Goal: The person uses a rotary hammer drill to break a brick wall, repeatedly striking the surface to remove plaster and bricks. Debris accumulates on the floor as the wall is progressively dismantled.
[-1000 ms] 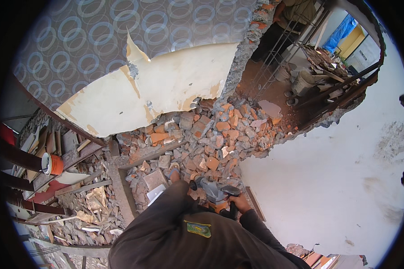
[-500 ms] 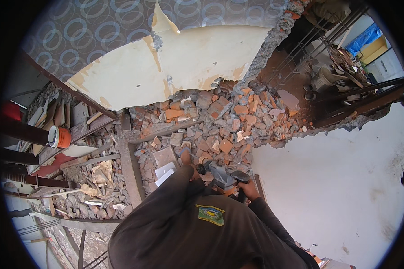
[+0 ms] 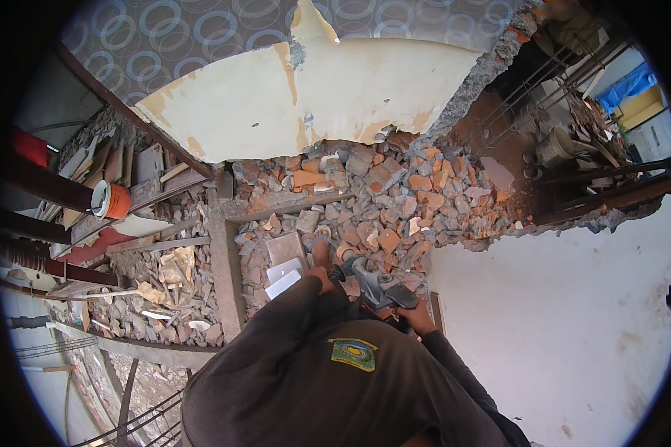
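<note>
A grey and black demolition hammer (image 3: 371, 283) with a tan front collar is held low over the broken brick. My left hand (image 3: 321, 279) is closed round its side handle, partly covered by my dark sleeve. At the rear, the fingers of my right hand (image 3: 419, 317) wrap the black grip. The tool's nose points away and to the left, towards rubble (image 3: 365, 216) of red brick and grey mortar. Its bit is hard to make out. A sandalled foot (image 3: 320, 252) stands on the rubble just beyond my left hand.
A concrete beam (image 3: 226, 268) runs along the left, near a flat slab (image 3: 283, 249) and white pieces (image 3: 282, 279). An orange bucket (image 3: 111, 200) sits by timber boards. Peeling wall (image 3: 276, 104) rises ahead; a white surface (image 3: 552, 305) lies right. Bare rebar (image 3: 511, 104) projects at the far right.
The whole view has shifted, so the surroundings sit farther right and mostly higher. Both hands keep their hold on the demolition hammer, which stays over about the same rubble.
</note>
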Motion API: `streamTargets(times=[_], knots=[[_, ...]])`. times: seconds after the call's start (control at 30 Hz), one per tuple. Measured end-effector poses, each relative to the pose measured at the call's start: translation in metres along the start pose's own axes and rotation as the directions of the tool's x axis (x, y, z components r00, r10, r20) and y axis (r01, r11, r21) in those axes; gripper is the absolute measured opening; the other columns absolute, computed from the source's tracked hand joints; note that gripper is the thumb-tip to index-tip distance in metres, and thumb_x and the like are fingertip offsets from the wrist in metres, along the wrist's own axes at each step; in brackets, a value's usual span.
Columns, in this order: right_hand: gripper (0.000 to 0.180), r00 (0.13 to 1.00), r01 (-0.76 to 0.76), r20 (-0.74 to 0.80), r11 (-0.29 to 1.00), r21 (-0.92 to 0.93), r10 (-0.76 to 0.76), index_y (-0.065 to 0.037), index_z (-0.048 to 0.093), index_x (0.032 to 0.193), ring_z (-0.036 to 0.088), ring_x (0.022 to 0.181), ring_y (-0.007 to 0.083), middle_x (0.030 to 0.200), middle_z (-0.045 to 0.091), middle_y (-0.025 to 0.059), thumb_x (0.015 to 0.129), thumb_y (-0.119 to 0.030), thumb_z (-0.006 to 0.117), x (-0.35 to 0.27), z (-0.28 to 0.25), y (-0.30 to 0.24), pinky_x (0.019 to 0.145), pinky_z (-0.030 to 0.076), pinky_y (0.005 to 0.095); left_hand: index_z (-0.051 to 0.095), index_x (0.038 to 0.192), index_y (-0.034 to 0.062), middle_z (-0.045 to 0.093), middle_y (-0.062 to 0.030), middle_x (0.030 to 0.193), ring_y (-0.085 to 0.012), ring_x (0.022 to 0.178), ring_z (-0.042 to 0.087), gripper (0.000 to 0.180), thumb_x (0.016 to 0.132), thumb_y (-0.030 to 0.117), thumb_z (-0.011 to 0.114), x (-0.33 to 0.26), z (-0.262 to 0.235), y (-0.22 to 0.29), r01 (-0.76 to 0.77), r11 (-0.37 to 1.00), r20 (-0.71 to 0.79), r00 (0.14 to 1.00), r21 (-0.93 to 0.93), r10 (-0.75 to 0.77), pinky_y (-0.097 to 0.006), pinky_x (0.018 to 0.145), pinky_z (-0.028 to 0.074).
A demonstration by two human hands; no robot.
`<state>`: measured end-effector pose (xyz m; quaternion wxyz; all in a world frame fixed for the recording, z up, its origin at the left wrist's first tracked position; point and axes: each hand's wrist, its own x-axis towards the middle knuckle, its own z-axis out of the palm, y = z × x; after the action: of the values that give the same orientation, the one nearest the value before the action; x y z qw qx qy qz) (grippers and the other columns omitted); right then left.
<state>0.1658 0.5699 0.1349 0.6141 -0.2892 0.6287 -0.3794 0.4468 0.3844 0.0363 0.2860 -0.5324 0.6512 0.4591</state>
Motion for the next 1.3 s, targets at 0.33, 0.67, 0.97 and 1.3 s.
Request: streamTargets(times=[0.33,0.67,0.97,1.3], knots=[[0.047,0.999,0.011,-0.036,0.952,-0.307,-0.023,0.002,0.062,0.114,0.066,0.101,0.0233,0.110,0.069,0.0139,0.071,-0.011,0.079,-0.007,0.034,-0.053,0.088,0.051,0.0370,0.070,0.122,0.0094,0.067,-0.0217,0.121,-0.0349,0.115,0.064,0.056,0.073,0.037,0.072,-0.062,-0.033,-0.012,-0.010,0.994,-0.340,0.940,-0.110,-0.028,-0.042,0.100,0.050],[0.041,0.981,0.127,-0.107,0.956,-0.265,-0.161,0.003,0.063,0.108,0.067,0.096,0.0221,0.103,0.070,0.0118,0.071,-0.008,0.077,0.013,0.044,-0.014,0.087,0.052,0.0352,0.069,0.123,0.0103,0.067,-0.0208,0.121,-0.0344,0.114,0.064,0.057,0.074,0.039,0.072,-0.079,-0.032,-0.038,0.044,0.992,-0.343,0.935,-0.122,-0.084,-0.043,0.099,0.051],[0.027,0.979,0.051,0.202,0.972,-0.230,-0.004,0.001,0.069,0.102,0.069,0.093,0.0173,0.096,0.074,0.0084,0.076,-0.003,0.071,0.017,0.039,-0.027,0.084,0.053,0.0318,0.074,0.113,0.0078,0.072,-0.0196,0.109,-0.0342,0.103,0.069,0.055,0.068,0.040,0.074,-0.070,0.042,-0.069,0.085,0.967,-0.344,0.924,-0.240,-0.167,-0.042,0.093,0.054],[0.037,0.975,0.134,0.206,0.953,-0.272,-0.079,0.002,0.067,0.109,0.069,0.092,0.0220,0.101,0.073,0.0125,0.076,-0.012,0.077,0.019,0.018,0.012,0.083,0.052,0.0350,0.073,0.112,0.0070,0.071,-0.0200,0.110,-0.0344,0.104,0.068,0.052,0.070,0.038,0.074,-0.068,0.060,-0.058,0.071,0.971,-0.346,0.926,-0.229,-0.149,-0.043,0.094,0.054]])
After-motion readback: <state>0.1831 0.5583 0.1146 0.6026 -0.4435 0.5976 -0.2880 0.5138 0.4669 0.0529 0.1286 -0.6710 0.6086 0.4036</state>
